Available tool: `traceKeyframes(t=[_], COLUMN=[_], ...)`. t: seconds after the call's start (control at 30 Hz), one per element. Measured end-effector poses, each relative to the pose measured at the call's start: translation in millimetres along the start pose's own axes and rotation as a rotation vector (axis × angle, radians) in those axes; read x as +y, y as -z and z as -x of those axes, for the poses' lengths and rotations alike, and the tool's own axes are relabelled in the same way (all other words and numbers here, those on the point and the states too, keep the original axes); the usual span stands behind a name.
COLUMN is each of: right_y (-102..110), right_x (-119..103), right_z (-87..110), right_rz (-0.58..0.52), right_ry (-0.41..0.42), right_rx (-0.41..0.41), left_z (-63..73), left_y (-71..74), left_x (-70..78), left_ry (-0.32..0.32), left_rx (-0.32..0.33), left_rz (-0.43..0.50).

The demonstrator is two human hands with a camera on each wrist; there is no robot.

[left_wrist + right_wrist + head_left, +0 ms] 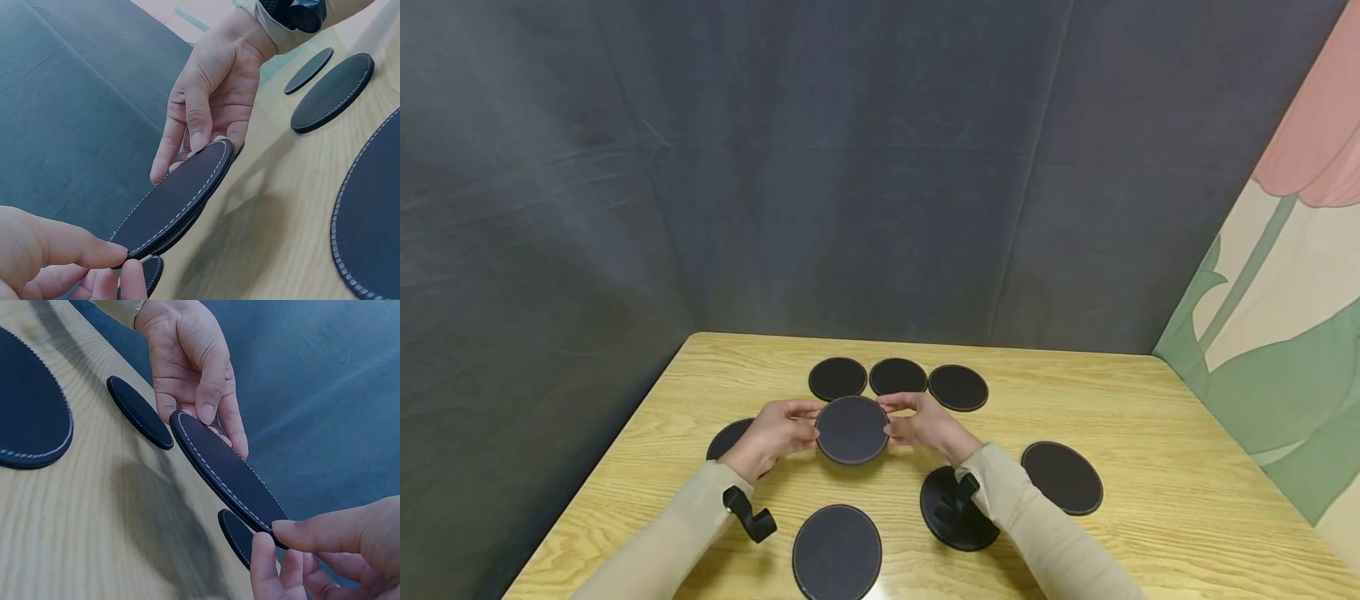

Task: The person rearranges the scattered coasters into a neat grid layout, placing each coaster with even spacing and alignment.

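two hands hold one dark round coaster (852, 430) between them, raised above the table (1150, 417) and tilted: the left hand (778, 437) pinches its left edge, the right hand (934, 427) its right edge. six more matte coasters lie flat on the wood: three far coasters (898, 377) close side by side in a row, one left coaster (723, 440), one right coaster (1062, 477) and one near coaster (837, 552). a single glossy black disc (950, 522) lies near, between the near coaster and the right coaster.

the left hand and wrist hide part of the left coaster; the right cuff (988, 479) and a black wrist mount (967, 486) cover part of the glossy disc, so its shape is hard to make out. the near coaster reaches the bottom edge of the head view.

the tabletop is pale, yellowish and grained. a dark blue-grey curtain (850, 183) hangs behind and at the left; at the right, a painted pink flower (1318, 125) is cut off by the view's edge.
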State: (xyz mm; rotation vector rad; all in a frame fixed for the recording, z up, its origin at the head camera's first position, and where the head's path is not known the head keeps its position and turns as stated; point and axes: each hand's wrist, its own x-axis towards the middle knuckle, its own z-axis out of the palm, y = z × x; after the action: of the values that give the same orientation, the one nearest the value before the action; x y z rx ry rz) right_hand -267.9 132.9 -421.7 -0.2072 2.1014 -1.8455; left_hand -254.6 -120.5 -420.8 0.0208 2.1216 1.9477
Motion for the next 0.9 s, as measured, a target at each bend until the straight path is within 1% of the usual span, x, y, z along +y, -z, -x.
traceKeyframes(t=[0.23,0.4,0.7,0.9], right_y=[-3.4,-7.2,-21.9,-28.9], right_x=[-10.1,-10.3,-6.8,-3.4], right_z=[-8.2,-15.5,-30.0,-35.3], right_rz=[-0.024,-0.019,-0.010,-0.019], right_ry=[0.008,0.013,-0.032,-0.052], right_rx=[-0.008,-0.006,0.055,0.068], left_z=[-8.3,-14.6,-20.5,-23.6], left_y=[9.0,17.0,27.8,30.5], left_x=[7.3,8.8,4.4,0.1], left_ry=[0.015,0.011,0.027,0.042], left_rx=[0.008,0.006,0.015,0.028], left_rz=[-0.030,-0.053,-0.109,-0.120])
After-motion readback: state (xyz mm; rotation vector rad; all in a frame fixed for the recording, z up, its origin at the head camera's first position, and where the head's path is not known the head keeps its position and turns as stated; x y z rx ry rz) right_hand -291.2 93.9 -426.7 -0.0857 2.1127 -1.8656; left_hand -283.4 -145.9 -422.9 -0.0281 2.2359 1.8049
